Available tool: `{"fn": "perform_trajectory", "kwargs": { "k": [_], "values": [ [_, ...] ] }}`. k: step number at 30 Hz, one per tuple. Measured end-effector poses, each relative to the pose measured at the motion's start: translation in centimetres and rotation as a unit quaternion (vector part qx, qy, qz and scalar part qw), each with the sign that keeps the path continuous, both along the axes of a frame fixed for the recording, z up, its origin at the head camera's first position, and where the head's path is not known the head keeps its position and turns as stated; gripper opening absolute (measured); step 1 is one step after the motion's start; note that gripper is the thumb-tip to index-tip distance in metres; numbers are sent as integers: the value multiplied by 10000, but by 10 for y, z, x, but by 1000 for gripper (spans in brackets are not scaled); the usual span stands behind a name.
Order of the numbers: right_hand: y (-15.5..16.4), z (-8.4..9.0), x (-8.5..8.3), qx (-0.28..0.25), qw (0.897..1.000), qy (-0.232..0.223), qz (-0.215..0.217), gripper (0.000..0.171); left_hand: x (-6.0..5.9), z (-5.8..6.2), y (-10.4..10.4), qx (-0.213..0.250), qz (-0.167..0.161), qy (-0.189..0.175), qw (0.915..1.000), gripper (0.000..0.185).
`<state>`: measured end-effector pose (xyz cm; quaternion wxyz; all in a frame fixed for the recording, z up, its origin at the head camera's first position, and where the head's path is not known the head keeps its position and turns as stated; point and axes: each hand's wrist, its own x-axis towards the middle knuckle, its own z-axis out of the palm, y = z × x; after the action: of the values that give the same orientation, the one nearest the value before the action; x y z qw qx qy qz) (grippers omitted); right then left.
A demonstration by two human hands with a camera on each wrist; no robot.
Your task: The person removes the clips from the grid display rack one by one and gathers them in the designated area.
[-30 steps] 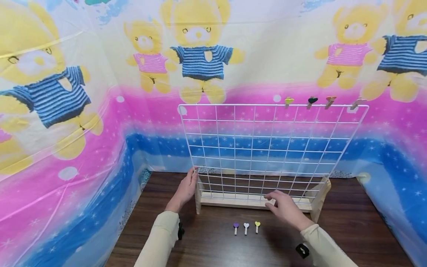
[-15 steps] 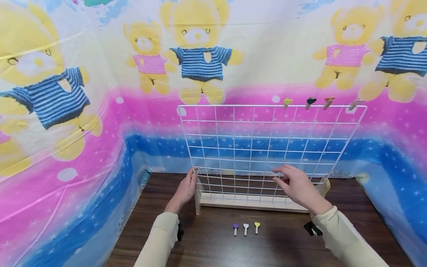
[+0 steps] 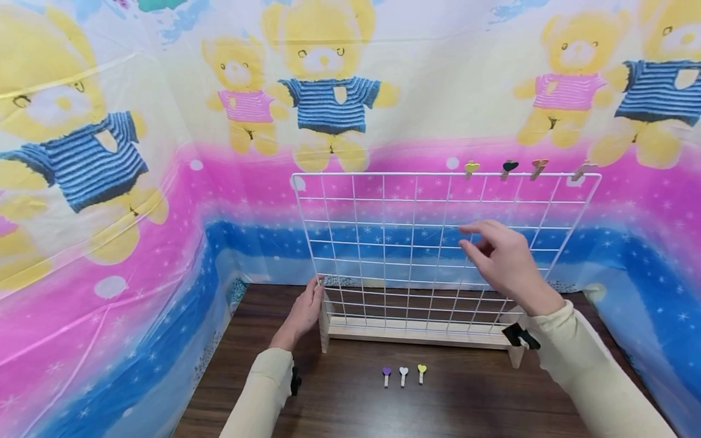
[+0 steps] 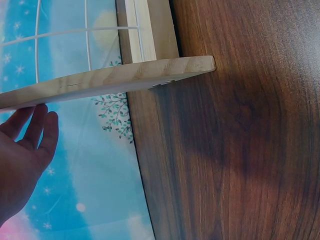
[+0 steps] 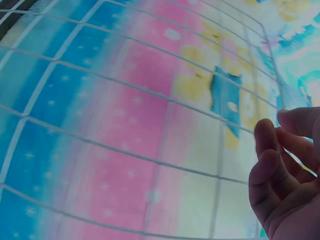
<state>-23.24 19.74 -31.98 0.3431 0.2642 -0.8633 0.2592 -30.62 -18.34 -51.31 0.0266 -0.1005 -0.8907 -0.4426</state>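
The left hand (image 3: 303, 313) lies with straight fingers against the left edge of the white wire grid (image 3: 383, 243), by its wooden foot (image 4: 107, 80). The grid stands upright in a wooden base (image 3: 416, 331) at the back of the dark wooden table (image 3: 350, 407). Three small heart-topped pegs (image 3: 403, 375) lie in a row on the table in front of the base. The right hand (image 3: 504, 261) hangs before the grid's right half, fingers loosely curled and holding nothing. Four heart pegs (image 3: 510, 166) sit on the grid's top wire at the right.
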Motion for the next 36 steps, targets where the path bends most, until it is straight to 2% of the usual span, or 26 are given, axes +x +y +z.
{"fn": "perform_trajectory", "kwargs": {
  "k": [11,21,24,31,36],
  "values": [
    [-9,43,-2,-739,9949,635,254,31,1,0,0,-16,-5,28,10000,45],
    [-10,65,-10,-1427,9862,824,163,31,0,-1,-1,-119,57,99,9999,43],
    [-10,68,-13,-1512,9863,637,154,33,-1,-2,-1,-147,44,150,9998,44],
    [-13,75,-19,-1534,9875,-355,30,40,2,-1,0,-121,70,140,9998,44],
    [-14,77,-23,-1460,9877,-555,-81,39,1,0,0,-115,60,74,9999,45]
  ]
}}
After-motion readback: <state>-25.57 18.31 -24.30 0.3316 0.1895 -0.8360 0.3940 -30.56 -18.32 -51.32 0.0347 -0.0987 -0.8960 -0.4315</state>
